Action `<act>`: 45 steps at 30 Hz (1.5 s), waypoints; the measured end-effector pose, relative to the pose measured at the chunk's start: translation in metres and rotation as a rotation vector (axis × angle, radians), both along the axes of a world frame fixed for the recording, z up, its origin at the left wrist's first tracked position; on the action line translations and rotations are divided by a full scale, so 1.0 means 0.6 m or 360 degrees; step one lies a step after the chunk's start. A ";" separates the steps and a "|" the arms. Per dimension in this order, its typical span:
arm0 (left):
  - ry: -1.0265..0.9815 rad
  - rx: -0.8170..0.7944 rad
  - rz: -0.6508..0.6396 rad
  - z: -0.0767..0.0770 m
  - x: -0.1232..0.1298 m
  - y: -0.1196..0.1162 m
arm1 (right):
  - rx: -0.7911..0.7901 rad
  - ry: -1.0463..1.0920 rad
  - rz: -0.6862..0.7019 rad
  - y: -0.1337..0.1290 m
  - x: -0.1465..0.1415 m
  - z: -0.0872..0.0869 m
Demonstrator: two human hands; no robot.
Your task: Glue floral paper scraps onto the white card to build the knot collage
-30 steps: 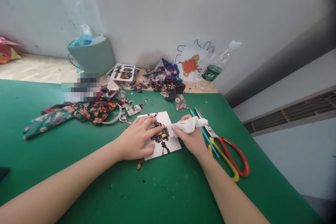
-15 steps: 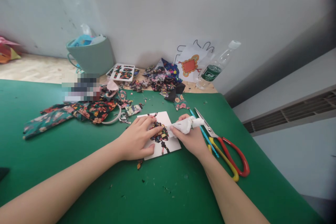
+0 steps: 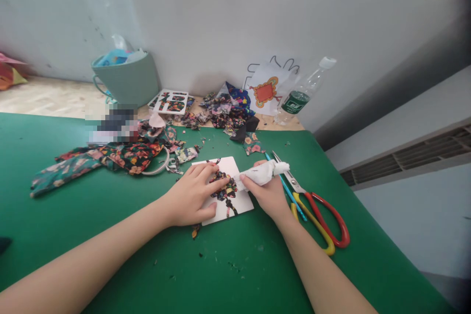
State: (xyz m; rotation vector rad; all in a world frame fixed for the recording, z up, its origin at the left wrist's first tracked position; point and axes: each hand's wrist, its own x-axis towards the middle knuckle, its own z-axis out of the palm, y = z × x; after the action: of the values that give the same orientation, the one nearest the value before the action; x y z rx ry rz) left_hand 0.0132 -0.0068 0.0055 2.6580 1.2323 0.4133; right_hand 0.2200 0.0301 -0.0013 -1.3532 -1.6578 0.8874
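1 left hand [image 3: 194, 194]; palm down

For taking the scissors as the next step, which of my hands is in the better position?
The right hand, probably: the scissors lie just to its right. It would first need to release the white tube-like item; the left hand rests on the white card, farther away.

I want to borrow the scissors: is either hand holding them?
No, the scissors lie on the table; the right hand holds a white tube and the left hand rests on the card.
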 end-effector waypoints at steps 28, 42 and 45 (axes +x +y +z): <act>-0.0028 0.0000 -0.0012 0.000 -0.001 0.002 | 0.0040 -0.0126 -0.0041 0.004 0.002 -0.013; -0.0029 0.0007 -0.0005 -0.002 0.000 0.002 | 0.0079 -0.0221 -0.0004 0.003 -0.001 -0.006; -0.0009 0.0015 -0.0007 -0.002 0.000 0.003 | 0.0084 -0.0236 0.0010 0.004 0.000 -0.005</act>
State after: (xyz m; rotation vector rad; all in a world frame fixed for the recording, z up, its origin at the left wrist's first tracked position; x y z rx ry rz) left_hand 0.0134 -0.0052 0.0043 2.6649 1.2261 0.4269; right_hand 0.2197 0.0325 -0.0046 -1.4064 -1.7862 0.7569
